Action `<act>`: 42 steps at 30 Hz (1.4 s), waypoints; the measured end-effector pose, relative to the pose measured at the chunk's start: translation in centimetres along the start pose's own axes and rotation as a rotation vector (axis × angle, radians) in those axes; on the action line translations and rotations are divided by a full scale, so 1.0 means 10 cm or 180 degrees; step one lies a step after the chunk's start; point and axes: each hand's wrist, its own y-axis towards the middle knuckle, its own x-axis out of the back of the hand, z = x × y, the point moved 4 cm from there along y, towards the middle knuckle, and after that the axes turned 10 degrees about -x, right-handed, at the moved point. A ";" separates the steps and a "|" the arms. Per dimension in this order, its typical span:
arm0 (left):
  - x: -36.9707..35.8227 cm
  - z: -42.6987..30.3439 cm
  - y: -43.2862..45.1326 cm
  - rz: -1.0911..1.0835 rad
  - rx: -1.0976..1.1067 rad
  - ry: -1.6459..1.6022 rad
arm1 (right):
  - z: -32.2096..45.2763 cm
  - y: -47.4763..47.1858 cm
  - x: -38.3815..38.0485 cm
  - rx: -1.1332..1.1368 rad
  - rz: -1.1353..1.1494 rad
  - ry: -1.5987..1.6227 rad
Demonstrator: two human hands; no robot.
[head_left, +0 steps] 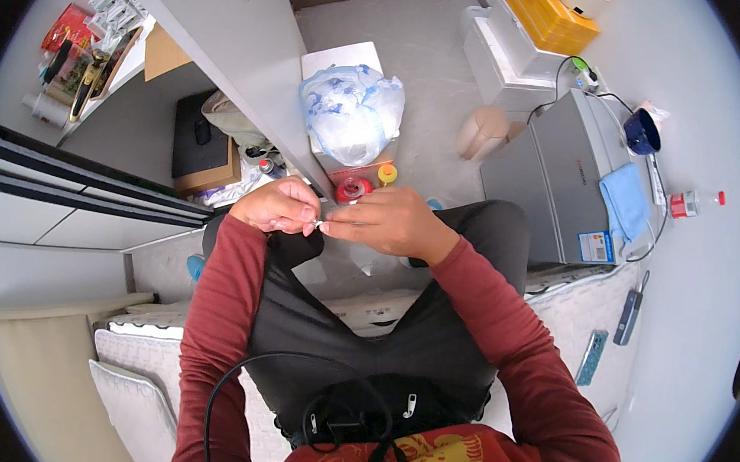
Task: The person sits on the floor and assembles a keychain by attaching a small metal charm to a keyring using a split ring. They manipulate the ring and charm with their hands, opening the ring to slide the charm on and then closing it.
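Note:
A tiny white item (317,225), too small to name, is pinched between the fingertips of both hands above the knees. My left hand (279,205) comes from the left with thumb and fingers closed on one side of it. From the right, my right hand (391,223) grips its other side, fingers pointing left. Just beyond the hands stand a red-capped container (352,190) and a bottle with a yellow cap (387,174). What lies inside the curled fingers is hidden.
Ahead, a blue-white plastic bag (352,115) rests on boxes. Left are a cluttered desk and shelf (111,80). On the right, a grey refrigerator (543,179) carries a blue cloth (626,200); a phone (592,358) and power strip (628,318) lie on the mattress. A black cable (217,388) crosses my lap.

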 end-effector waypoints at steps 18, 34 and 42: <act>-0.07 0.31 -0.12 0.0617 -0.1027 -0.0367 | 0.36 -0.13 -0.06 -0.0291 -0.0025 0.1199; -0.25 0.24 0.24 -0.1443 -0.0785 0.0451 | -0.60 -0.39 -0.64 -0.3093 -0.0209 0.4185; -0.02 0.25 0.30 -0.2096 -0.1047 0.0312 | -1.10 -0.28 -0.75 -0.3502 -0.1020 0.3640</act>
